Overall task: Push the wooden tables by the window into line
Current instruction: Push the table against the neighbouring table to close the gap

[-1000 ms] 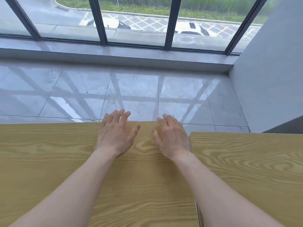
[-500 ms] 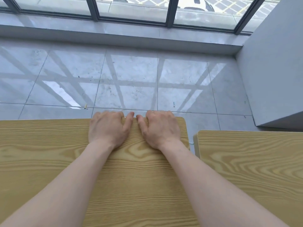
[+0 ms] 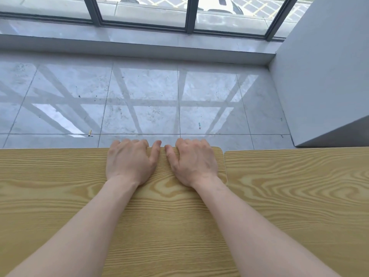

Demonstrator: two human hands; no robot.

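Two light wooden tables stand side by side facing the window. The left table [image 3: 50, 186] fills the lower left and middle; the right table [image 3: 299, 186] sits beside it with a narrow gap between them. Their far edges lie nearly level. My left hand [image 3: 130, 161] and my right hand [image 3: 192, 161] rest palm down on the left table near its far right corner. The fingers of both hands curl over the table's far edge, gripping it.
Beyond the tables lies a grey tiled floor [image 3: 149, 100] up to a low sill under the dark-framed window [image 3: 189, 15]. A grey wall block [image 3: 323, 76] juts out at the right. Two small bits of litter [image 3: 90, 132] lie on the tiles.
My hands came down from hovering onto the left table and hooked over its far edge. That edge, ahead of the right table's before, now lies nearly level with it, and the gap looks narrower.
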